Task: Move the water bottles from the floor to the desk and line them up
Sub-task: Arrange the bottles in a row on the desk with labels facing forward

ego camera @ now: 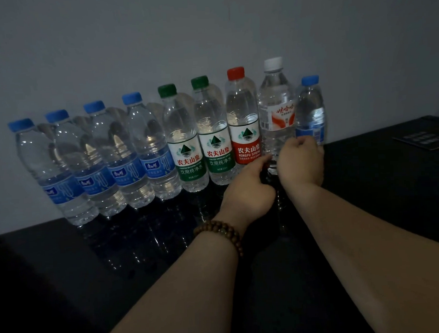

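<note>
White-capped bottle (275, 108) stands between left hand (249, 187) and right hand (301, 160).

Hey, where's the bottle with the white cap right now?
In the head view, the clear plastic bottle with the white cap stands second from the right in the row on the black desk, between the red-capped bottle and the small blue-capped bottle.

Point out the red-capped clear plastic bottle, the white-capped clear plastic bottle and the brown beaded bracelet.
red-capped clear plastic bottle (245, 140): head view, on its red label.
white-capped clear plastic bottle (273, 63): head view, on its cap.
brown beaded bracelet (222, 233): head view, on the beads across the left wrist.
</note>
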`<state>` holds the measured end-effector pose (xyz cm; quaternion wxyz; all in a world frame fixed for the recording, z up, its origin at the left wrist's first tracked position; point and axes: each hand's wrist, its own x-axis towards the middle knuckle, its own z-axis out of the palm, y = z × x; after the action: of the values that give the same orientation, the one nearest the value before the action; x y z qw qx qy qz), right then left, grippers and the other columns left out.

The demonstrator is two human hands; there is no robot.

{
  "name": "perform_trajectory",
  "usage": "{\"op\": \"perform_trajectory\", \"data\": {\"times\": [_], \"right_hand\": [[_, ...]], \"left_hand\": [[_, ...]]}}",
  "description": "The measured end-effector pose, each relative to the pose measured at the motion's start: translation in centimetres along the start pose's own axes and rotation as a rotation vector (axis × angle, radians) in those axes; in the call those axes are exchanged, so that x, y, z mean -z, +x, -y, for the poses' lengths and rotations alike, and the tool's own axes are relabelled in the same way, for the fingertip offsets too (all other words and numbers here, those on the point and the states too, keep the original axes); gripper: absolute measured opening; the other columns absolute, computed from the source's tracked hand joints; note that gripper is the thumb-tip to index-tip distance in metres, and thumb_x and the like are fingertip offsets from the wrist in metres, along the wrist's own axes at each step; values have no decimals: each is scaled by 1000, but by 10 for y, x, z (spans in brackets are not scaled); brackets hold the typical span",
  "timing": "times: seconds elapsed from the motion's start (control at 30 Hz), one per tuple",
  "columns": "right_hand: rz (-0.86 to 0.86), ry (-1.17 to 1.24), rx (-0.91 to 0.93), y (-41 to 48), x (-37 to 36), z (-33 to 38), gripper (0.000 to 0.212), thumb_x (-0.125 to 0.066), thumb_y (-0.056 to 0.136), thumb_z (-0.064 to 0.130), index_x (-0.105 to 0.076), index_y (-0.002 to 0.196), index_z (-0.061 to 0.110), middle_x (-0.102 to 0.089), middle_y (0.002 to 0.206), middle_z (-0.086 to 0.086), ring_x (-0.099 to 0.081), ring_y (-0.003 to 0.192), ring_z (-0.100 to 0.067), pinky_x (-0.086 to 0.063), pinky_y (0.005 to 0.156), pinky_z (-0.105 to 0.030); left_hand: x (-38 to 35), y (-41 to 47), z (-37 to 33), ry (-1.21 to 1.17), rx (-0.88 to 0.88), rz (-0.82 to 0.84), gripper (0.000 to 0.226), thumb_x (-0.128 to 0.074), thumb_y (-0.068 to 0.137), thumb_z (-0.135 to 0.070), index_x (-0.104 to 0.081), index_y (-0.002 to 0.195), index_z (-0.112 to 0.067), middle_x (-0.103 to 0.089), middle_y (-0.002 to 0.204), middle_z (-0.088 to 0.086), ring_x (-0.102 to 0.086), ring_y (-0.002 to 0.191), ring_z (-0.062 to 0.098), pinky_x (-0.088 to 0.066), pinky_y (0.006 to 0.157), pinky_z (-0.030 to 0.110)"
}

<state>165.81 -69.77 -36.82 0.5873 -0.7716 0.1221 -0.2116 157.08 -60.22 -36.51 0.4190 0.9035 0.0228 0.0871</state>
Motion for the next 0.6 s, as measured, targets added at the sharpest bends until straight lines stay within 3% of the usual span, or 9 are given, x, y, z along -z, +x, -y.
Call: {"op": "perform_trajectory", "data": {"times": [0.13, 0.23, 0.43, 0.6], "right_hand": [[-16, -21, -1, -1, -1, 0, 37, -32, 103, 39, -54, 125, 18, -50, 122, -7, -41, 68, -4, -25, 53, -25], [-10, -12, 4, -1, -1, 0, 37, -33, 103, 39, -54, 126, 18, -50, 124, -8, -41, 69, -4, -26, 53, -25], [30, 38, 30, 2, -1, -2, 30, -43, 101, 37, -55, 122, 22, -48, 107, 2, -47, 72, -4, -30, 54, -24], [23, 68, 35, 3, -2, -2, 26, -49, 99, 37, -58, 119, 23, -58, 110, -1, -53, 76, -5, -35, 55, -24]], "left_hand": [[-1, 0, 0, -19, -13, -12, 85, -59, 69, -8, -47, 148, -39, -53, 147, -12, -49, 135, 14, -42, 114, 43], [0, -1, -1, -17, 5, 5, 89, -57, 67, -11, -43, 146, -48, -54, 148, -12, -50, 134, 15, -45, 111, 42], [0, -2, -2, 36, 11, 38, 93, -55, 64, -17, -35, 147, -54, -50, 153, -11, -45, 140, 16, -41, 115, 41], [1, 0, -2, 40, 30, 72, 97, -55, 69, -10, -29, 154, -50, -45, 157, -10, -43, 141, 17, -41, 114, 43]]}}
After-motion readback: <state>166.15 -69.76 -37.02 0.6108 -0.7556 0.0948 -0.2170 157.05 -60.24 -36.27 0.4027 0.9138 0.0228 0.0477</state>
